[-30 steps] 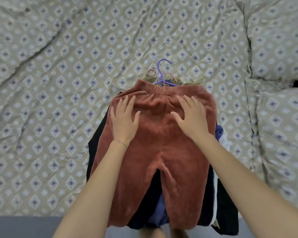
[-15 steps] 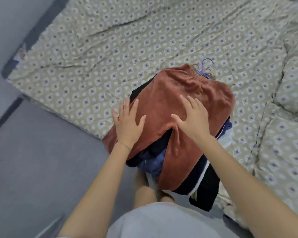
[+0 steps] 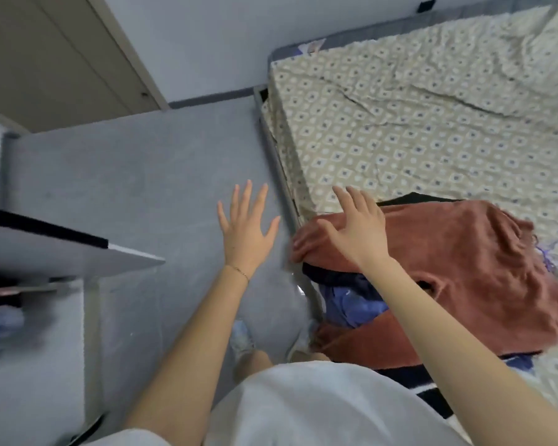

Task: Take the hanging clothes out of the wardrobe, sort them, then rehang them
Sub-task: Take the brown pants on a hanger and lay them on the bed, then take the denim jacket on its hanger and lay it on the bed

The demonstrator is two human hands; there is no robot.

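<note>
head view: since a second ago both hands have come off the waist of the trousers, and the view has swung left, away from the bed toward the floor. the left hand is now clear of the clothes, out over the floor, fingers straight and spread, holding nothing. the right hand is spread too, thumb wide, over the near leg of the trousers at the bed's corner; whether it touches the cloth cannot be told. the rust-red trousers lie on the bed's near edge, on top of a blue garment and a black garment, with purple hangers poking out at the far side. a white shelf juts in at the left, blurred, and a door stands in the far corner.
</note>
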